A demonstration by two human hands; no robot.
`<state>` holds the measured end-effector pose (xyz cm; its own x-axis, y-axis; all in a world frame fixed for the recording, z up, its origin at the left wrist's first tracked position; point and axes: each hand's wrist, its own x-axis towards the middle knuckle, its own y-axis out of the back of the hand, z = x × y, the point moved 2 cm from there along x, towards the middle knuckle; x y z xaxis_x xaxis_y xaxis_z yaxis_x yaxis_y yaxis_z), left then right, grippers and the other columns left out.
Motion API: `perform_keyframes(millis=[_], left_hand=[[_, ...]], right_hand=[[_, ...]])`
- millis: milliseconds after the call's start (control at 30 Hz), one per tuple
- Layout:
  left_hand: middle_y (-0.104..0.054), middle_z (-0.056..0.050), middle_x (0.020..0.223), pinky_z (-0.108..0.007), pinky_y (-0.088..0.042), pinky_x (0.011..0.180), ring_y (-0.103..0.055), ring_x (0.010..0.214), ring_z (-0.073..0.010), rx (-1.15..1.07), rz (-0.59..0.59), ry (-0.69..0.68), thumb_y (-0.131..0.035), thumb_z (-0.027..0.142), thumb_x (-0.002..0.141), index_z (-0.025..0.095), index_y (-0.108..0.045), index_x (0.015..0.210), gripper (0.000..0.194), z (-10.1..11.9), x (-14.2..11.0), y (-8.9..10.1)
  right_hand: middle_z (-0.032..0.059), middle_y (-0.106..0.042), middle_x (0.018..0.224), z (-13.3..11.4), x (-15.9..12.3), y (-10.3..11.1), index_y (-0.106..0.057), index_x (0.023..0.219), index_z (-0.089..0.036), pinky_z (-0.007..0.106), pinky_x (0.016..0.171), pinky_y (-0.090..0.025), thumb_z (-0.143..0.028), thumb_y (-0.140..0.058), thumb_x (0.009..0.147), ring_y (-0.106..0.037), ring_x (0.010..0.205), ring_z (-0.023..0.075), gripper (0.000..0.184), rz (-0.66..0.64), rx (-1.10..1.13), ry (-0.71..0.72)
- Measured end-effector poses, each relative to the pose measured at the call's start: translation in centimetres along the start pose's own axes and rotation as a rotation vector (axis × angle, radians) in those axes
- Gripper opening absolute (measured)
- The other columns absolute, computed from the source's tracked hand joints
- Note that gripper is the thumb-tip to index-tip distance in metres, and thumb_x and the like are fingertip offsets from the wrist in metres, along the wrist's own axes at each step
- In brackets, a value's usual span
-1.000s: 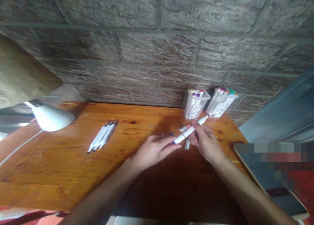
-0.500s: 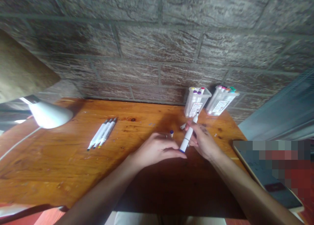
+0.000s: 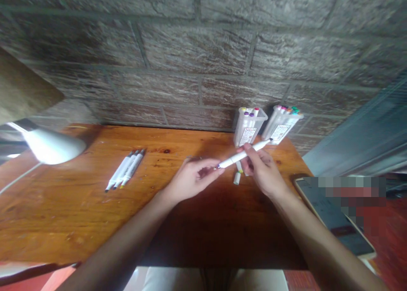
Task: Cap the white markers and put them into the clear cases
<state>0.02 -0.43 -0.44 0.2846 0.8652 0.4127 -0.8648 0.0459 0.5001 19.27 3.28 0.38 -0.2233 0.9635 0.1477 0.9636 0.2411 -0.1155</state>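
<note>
A white marker (image 3: 235, 157) slants up to the right between my hands, above the wooden table. My right hand (image 3: 263, 172) grips it around the middle, and its far end shows a bare dark tip. At the blue end, the fingertips of my left hand (image 3: 190, 177) close on the marker. Under my right hand lies a loose pale cap (image 3: 237, 178) with a yellow-green end; other small pieces beside it are partly covered by my fingers. Three white markers (image 3: 125, 170) lie side by side to the left, one with a yellow tip.
Two clear plastic boxes stand by the stone wall: one box (image 3: 244, 134) with several markers, another box (image 3: 277, 132) with more coloured caps. A lamp with a white base (image 3: 57, 145) is at the left. A dark tablet-like slab (image 3: 330, 214) lies at the right edge.
The marker has swung from steep to a flatter slant, its blue end moving left. My left fingers have shifted from beneath that end to a pinch on it. The view has shifted slightly.
</note>
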Motion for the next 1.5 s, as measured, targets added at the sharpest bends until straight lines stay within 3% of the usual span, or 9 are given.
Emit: perform_keyframes(millis=[167,367,500,567,700,867,967,1100,1500], left_hand=[[-0.078,-0.007,0.094,-0.025,-0.053,0.073,-0.068,0.077,-0.0159,-0.197,0.179,0.097,-0.071,0.035,0.084,0.015,-0.076,0.104,0.028,-0.5,0.6,1.2],[-0.076,-0.007,0.087,-0.021,-0.041,0.052,-0.048,0.052,-0.0067,-0.264,0.492,0.177,-0.072,0.04,0.082,0.013,-0.074,0.104,0.035,-1.3,1.4,3.5],[-0.074,-0.007,0.084,-0.021,-0.04,0.053,-0.049,0.054,-0.0074,-0.316,0.439,0.21,-0.074,0.041,0.081,0.013,-0.075,0.101,0.034,-1.6,1.4,4.0],[-0.074,-0.006,0.082,-0.022,-0.041,0.054,-0.049,0.055,-0.0084,-0.324,0.373,0.241,-0.075,0.041,0.08,0.014,-0.075,0.1,0.034,-1.8,1.3,4.3],[-0.073,-0.005,0.076,-0.023,-0.041,0.056,-0.049,0.055,-0.009,-0.308,0.324,0.258,-0.076,0.041,0.078,0.014,-0.076,0.099,0.035,-1.8,0.9,5.1],[-0.065,0.0,0.062,-0.021,-0.039,0.053,-0.049,0.053,-0.0085,-0.244,0.291,0.254,-0.076,0.041,0.077,0.015,-0.077,0.098,0.033,-1.5,0.8,5.4],[-0.07,-0.002,0.068,-0.021,-0.044,0.055,-0.056,0.058,-0.0112,-0.17,0.288,0.256,-0.077,0.042,0.076,0.015,-0.077,0.1,0.036,-1.5,0.8,5.2],[-0.077,-0.007,0.089,-0.026,-0.053,0.069,-0.067,0.076,-0.0172,-0.096,0.294,0.237,-0.077,0.043,0.075,0.017,-0.078,0.1,0.036,-1.5,0.7,4.8],[-0.078,-0.008,0.092,-0.027,-0.055,0.079,-0.07,0.082,-0.018,-0.098,0.313,0.233,-0.078,0.045,0.075,0.016,-0.077,0.102,0.04,-1.6,0.7,4.9]], right_hand=[[-0.0024,-0.062,0.07,0.9,0.4,-0.4,-0.068,0.104,-0.018,0.023,0.043,-0.029,-0.056,-0.064,0.086,-0.037,0.046,0.0062,0.042,-0.112,-0.052,0.019],[0.0084,-0.069,0.113,1.9,0.2,-1.1,-0.066,0.121,-0.024,0.031,0.073,-0.05,-0.036,-0.067,0.088,-0.06,0.073,0.014,0.035,-0.211,-0.674,0.341],[0.0093,-0.07,0.113,2.5,-0.2,-2.3,-0.068,0.117,-0.023,0.036,0.088,-0.049,-0.022,-0.06,0.092,-0.065,0.095,0.0208,0.027,-0.307,-0.866,0.417],[0.0081,-0.073,0.104,2.7,-0.2,-2.4,-0.072,0.107,-0.024,0.036,0.089,-0.049,-0.017,-0.058,0.092,-0.067,0.095,0.0214,0.022,-0.305,-0.888,0.408],[0.0047,-0.074,0.089,2.1,0.4,-0.4,-0.073,0.097,-0.022,0.031,0.072,-0.051,-0.028,-0.064,0.09,-0.065,0.073,0.0171,0.013,-0.206,-0.697,0.343],[0.0048,-0.073,0.085,0.1,1.9,3.3,-0.072,0.095,-0.018,0.026,0.061,-0.048,-0.047,-0.073,0.079,-0.061,0.068,0.0147,0.033,0.166,-0.145,0.178],[0.0,-0.067,0.072,-0.9,2.2,4.1,-0.073,0.096,-0.018,0.023,0.054,-0.043,-0.048,-0.077,0.073,-0.052,0.058,0.0106,0.038,0.272,0.008,0.14],[-0.0027,-0.062,0.065,-1.4,2.0,3.9,-0.072,0.097,-0.018,0.023,0.051,-0.039,-0.047,-0.077,0.073,-0.047,0.051,0.0089,0.038,0.275,0.002,0.157],[-0.0002,-0.068,0.077,-1.7,1.6,3.7,-0.072,0.098,-0.019,0.023,0.05,-0.04,-0.045,-0.076,0.075,-0.047,0.052,0.0074,0.035,0.267,-0.037,0.157]])
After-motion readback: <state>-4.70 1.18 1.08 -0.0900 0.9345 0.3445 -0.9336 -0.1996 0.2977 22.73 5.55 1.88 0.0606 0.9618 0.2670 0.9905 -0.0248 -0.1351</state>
